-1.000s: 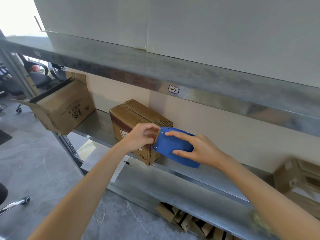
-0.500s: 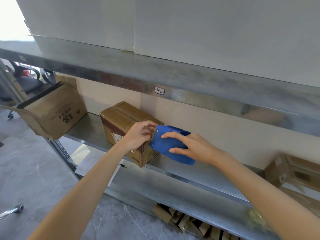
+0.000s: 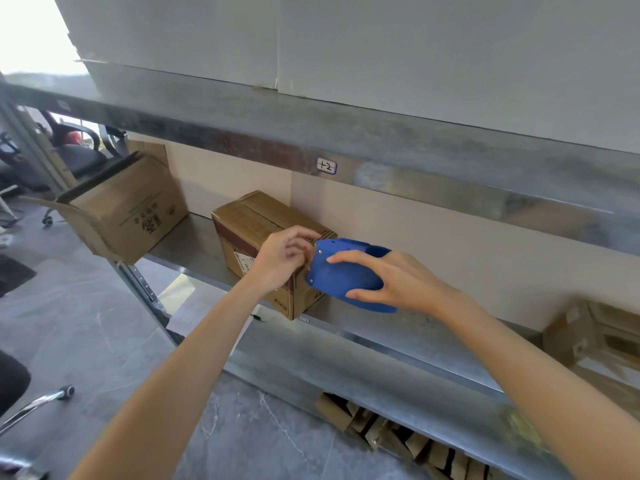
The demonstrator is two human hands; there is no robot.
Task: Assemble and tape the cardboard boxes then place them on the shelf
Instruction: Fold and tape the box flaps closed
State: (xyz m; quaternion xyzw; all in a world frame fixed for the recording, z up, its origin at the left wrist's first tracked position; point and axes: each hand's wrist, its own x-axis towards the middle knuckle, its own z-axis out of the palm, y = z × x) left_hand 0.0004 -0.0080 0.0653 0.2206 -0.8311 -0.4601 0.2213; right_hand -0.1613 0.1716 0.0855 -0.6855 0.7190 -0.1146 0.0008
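Observation:
A closed brown cardboard box (image 3: 249, 230) stands on the metal shelf (image 3: 398, 327), near its front edge. My right hand (image 3: 398, 282) grips a blue tape dispenser (image 3: 343, 271) held just right of the box's near top corner. My left hand (image 3: 284, 258) is at the dispenser's front end, with its fingers curled at the mouth; what they pinch is too small to make out. A larger box (image 3: 131, 209) with open flaps sits at the shelf's left end.
An upper shelf beam (image 3: 381, 157) with a small label (image 3: 326, 166) runs overhead. Another carton (image 3: 595, 344) lies at the right of the shelf. Flattened cardboard pieces (image 3: 398, 434) lie under the shelf. Office chairs (image 3: 69, 147) stand at the back left on the grey floor.
The view has shifted slightly. Both hands and the dispenser stay at the box's near corner, with my left fingers working at the dispenser's front end.

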